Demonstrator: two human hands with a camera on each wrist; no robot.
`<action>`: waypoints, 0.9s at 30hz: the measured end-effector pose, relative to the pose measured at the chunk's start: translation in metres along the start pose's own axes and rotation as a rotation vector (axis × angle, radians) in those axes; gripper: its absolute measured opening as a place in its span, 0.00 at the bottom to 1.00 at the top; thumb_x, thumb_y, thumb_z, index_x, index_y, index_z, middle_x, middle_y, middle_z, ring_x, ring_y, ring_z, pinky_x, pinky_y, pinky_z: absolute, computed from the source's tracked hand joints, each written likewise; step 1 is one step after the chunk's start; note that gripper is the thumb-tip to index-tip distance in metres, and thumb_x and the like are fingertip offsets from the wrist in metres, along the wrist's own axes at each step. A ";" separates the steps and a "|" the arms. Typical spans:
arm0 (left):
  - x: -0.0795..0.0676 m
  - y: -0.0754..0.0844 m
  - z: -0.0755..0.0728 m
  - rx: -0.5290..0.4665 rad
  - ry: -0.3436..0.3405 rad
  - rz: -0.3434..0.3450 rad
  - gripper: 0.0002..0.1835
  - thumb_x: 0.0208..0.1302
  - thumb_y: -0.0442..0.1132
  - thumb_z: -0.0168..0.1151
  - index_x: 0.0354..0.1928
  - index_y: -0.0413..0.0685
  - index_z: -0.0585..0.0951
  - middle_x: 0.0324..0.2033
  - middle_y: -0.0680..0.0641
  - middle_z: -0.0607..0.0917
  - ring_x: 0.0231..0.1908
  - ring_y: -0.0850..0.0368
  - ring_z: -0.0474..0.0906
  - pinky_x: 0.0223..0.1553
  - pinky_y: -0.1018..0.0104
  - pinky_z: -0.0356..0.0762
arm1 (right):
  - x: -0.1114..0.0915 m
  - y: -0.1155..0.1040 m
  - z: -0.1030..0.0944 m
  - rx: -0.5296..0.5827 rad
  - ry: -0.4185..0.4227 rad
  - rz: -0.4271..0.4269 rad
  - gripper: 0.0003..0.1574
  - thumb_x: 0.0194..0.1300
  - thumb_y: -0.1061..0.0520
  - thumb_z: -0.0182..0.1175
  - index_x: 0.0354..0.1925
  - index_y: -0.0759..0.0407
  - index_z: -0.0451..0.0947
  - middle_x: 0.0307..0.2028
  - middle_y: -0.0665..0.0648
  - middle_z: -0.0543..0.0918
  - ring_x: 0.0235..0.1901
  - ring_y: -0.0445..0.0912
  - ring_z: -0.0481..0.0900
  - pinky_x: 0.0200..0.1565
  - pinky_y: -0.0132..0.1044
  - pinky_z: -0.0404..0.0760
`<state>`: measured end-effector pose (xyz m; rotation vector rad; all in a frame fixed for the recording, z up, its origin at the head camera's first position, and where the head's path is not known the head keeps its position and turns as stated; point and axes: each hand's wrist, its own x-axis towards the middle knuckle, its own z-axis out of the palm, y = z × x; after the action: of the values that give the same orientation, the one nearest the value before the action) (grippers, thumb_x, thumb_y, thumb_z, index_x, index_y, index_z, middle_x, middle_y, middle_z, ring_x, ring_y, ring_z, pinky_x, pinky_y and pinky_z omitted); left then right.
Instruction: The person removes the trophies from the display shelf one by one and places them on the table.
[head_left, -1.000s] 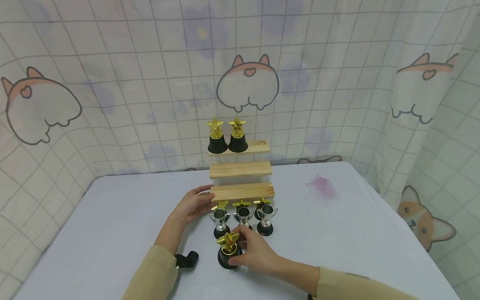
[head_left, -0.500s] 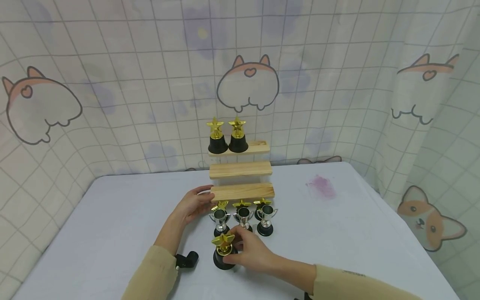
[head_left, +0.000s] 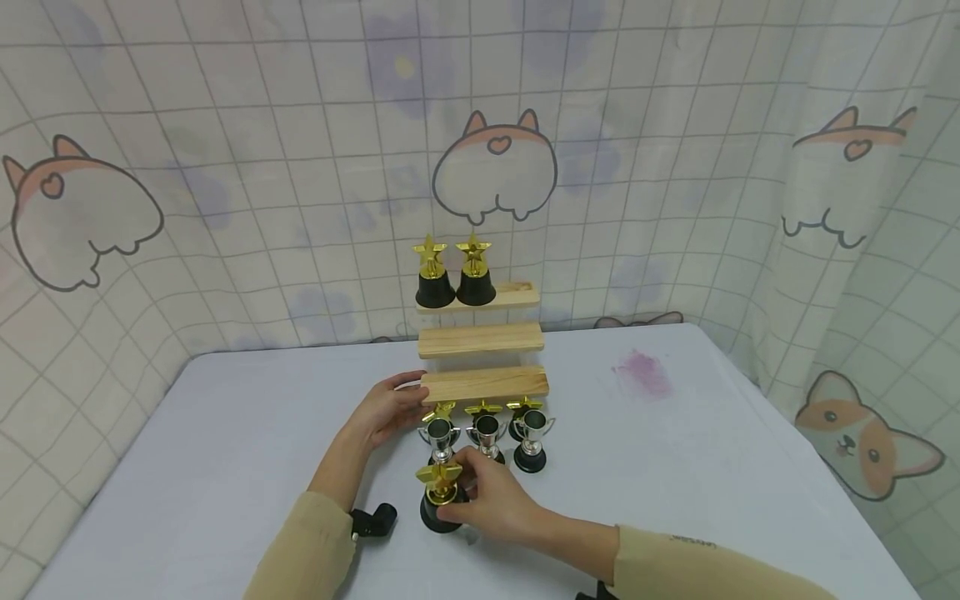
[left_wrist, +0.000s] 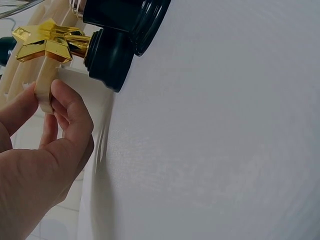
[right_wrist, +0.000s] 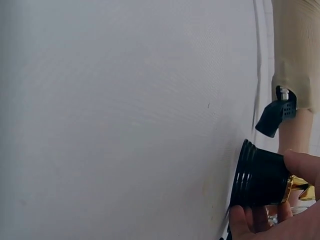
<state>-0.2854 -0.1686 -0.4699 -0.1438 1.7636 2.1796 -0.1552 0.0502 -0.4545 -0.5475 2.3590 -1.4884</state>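
Observation:
My right hand (head_left: 498, 497) grips the black base of a gold star trophy (head_left: 431, 508) near the front of the table. In the right wrist view, thumb and fingers close round that black base (right_wrist: 261, 176), its wide rim right at the white cloth. With thumb and fingers, my left hand (head_left: 390, 407) pinches the left end of the lowest wooden step (head_left: 483, 384) of a three-step display stand. The left wrist view shows this pinch on the step's end (left_wrist: 47, 87), just beside another star trophy (left_wrist: 45, 42).
Two star trophies (head_left: 475, 275) stand on the top step (head_left: 517, 295), towards its left; the middle step (head_left: 480, 339) is bare wood. Before the stand, silver cups (head_left: 532, 437) form a row, with several star trophies (head_left: 523, 407) behind them. A patterned curtain (head_left: 300, 167) hangs behind the table.
My right hand has slid the star trophy a short way to the left, so it now overlaps the leftmost silver cup in the head view. The left hand stays on the step.

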 end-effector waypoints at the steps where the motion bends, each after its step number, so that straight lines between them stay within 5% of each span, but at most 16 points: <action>1: 0.000 0.000 0.000 0.001 0.000 0.001 0.32 0.73 0.29 0.60 0.75 0.34 0.63 0.63 0.32 0.74 0.46 0.54 0.83 0.44 0.63 0.85 | 0.000 0.000 0.000 -0.001 0.001 -0.003 0.27 0.58 0.59 0.77 0.52 0.56 0.75 0.44 0.48 0.82 0.43 0.45 0.80 0.46 0.38 0.81; 11: 0.001 -0.001 -0.001 -0.012 -0.011 0.002 0.32 0.73 0.29 0.61 0.75 0.35 0.63 0.63 0.33 0.74 0.47 0.53 0.83 0.46 0.62 0.85 | -0.006 0.002 -0.004 -0.026 0.027 -0.031 0.30 0.56 0.58 0.78 0.53 0.59 0.75 0.47 0.51 0.81 0.49 0.51 0.80 0.52 0.47 0.83; 27: 0.002 -0.001 -0.001 -0.007 0.012 -0.008 0.32 0.73 0.29 0.61 0.75 0.35 0.63 0.62 0.34 0.75 0.46 0.54 0.83 0.45 0.62 0.85 | -0.032 -0.007 -0.025 0.000 0.071 -0.142 0.25 0.57 0.65 0.75 0.50 0.60 0.76 0.48 0.57 0.81 0.50 0.56 0.80 0.48 0.40 0.85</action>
<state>-0.2871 -0.1686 -0.4716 -0.1650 1.7588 2.1842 -0.1369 0.0826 -0.4365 -0.6861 2.4185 -1.5926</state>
